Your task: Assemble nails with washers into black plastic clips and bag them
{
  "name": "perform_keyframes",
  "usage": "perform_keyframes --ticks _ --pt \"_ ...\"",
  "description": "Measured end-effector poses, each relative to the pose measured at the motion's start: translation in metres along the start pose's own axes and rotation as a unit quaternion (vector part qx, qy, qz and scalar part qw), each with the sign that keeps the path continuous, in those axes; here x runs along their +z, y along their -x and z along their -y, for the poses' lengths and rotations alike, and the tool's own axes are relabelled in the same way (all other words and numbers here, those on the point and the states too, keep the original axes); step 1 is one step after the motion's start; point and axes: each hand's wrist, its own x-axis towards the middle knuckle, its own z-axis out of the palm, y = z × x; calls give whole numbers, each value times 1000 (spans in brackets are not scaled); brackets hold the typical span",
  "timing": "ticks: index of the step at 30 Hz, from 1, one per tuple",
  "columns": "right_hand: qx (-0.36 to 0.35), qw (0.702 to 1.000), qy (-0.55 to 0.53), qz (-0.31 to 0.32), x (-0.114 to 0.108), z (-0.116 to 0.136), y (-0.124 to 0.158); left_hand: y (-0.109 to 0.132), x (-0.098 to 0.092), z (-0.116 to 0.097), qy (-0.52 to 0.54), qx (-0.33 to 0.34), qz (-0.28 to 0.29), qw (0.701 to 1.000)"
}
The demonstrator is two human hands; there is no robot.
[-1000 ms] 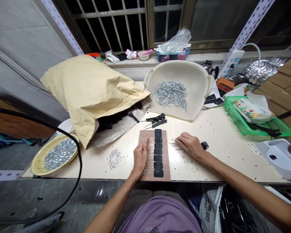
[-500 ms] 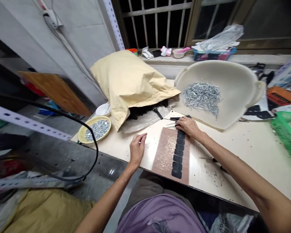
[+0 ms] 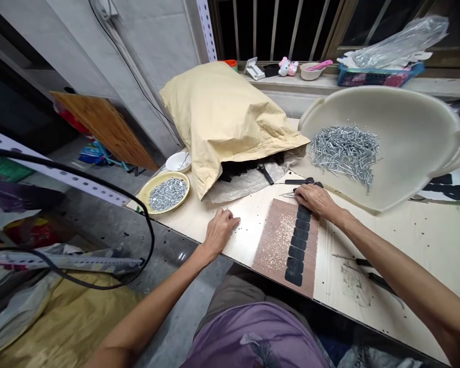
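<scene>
My left hand (image 3: 220,232) lies palm down on the pale wooden tabletop (image 3: 237,225), fingers apart and holding nothing, just left of a brown rectangular board (image 3: 272,245). Fine metal specks dust that board, and a row of black rounded pads (image 3: 297,245) runs along its right side. My right hand (image 3: 316,200) rests over the top end of the pad row, with no held item visible. Its fingertips are next to black-handled thin-shafted tools (image 3: 299,181). Beyond it, a loose heap of silver nails (image 3: 345,153) lies in a cream plastic scoop (image 3: 414,128).
A tan paper sack (image 3: 230,122) lies at the back with black pieces under its mouth. A yellow plate of small screws (image 3: 167,194) stands at the table's left edge. More black-handled tools (image 3: 362,263) lie at the lower right. A black cable (image 3: 99,184) hangs at left.
My view has swung right. My left hand has moved off the board to the tabletop at its left. My right hand has moved from beside the board to the top of the pads.
</scene>
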Motion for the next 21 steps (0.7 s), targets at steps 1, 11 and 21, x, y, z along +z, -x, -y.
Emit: perform_keyframes --ticks 1,11,21 --pt "8 1000 -18 -20 -1 0 3 -3 -1 1 -1 12 12 1000" --pt "86 943 -231 -222 -57 88 37 -23 -10 -11 380 -133 -2 915" --pt "164 935 -264 -173 -67 146 51 -45 -15 -104 687 -207 -55 694"
